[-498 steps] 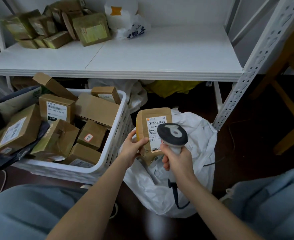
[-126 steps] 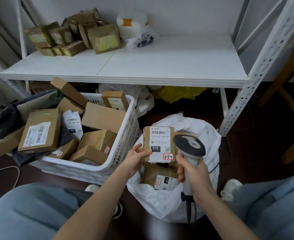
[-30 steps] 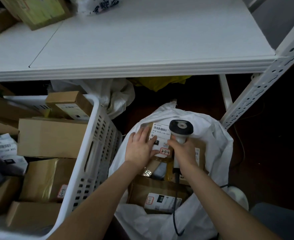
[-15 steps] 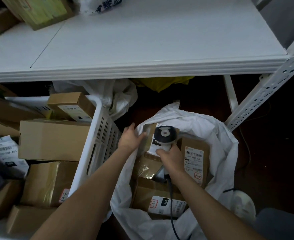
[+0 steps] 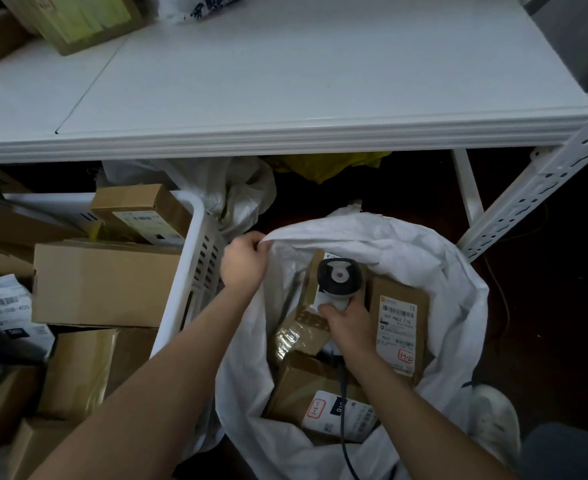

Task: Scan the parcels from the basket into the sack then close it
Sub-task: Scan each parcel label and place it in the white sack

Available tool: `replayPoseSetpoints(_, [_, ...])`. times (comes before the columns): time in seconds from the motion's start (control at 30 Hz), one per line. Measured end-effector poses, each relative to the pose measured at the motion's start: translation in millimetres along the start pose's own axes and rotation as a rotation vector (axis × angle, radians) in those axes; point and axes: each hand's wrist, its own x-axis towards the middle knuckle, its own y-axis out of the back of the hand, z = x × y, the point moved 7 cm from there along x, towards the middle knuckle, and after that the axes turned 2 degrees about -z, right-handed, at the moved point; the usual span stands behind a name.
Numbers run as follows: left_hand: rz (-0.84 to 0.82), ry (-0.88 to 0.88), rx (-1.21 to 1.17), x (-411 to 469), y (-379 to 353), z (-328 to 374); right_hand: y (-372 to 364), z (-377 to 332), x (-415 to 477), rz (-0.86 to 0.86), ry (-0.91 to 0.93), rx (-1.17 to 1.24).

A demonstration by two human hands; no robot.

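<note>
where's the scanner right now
In the head view the scanner sits right of centre, gripped by the right hand above the parcels inside the sack, right of the basket.

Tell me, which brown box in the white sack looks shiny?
The small brown cardboard box wrapped in crinkly clear tape, beside the right hand; the others show white paper labels.

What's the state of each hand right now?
Left hand: closed, pinching the rim of the white sack.
Right hand: closed around the scanner handle, over the sack's open mouth.
</note>
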Motion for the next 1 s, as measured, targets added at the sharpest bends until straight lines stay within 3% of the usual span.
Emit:
replayPoseSetpoints(0.13, [0.124, -0.045, -0.029, 1, 29, 7, -3, -6, 9, -0.034, -0.014, -0.031])
replayPoseSetpoints(0.3, [-0.087, -0.084, 0.164, -14, 2, -4, 5, -7, -16, 0.105, 0.057, -0.047])
replayPoseSetpoints(0.37, [-0.097, -0.114, 0.203, -20, -6, -4, 5, -1, -35, 0.166, 0.106, -0.061])
replayPoseSetpoints(0.53, [-0.003, -0.073, 0.122, -18, 1, -10, -23, 0, -32, -0.023, 0.115, -0.133])
replayPoseSetpoints(0.7, [0.050, -0.069, 0.161, -15, 15, -12, -21, -18, 20, -0.060, 0.064, -0.188])
replayPoseSetpoints(0.77, [0.015, -0.050, 0.222, -12, 15, -16, -22, -21, 29, -0.108, 0.053, -0.200])
replayPoseSetpoints(0.9, [-0.257, -0.039, 0.371, -17, -9, -27, -16, -22, 18, -0.138, 0.008, -0.132])
replayPoseSetpoints(1.0, [-0.177, -0.110, 0.466, -32, -11, -19, 10, -19, -8, -0.058, 0.016, -0.043])
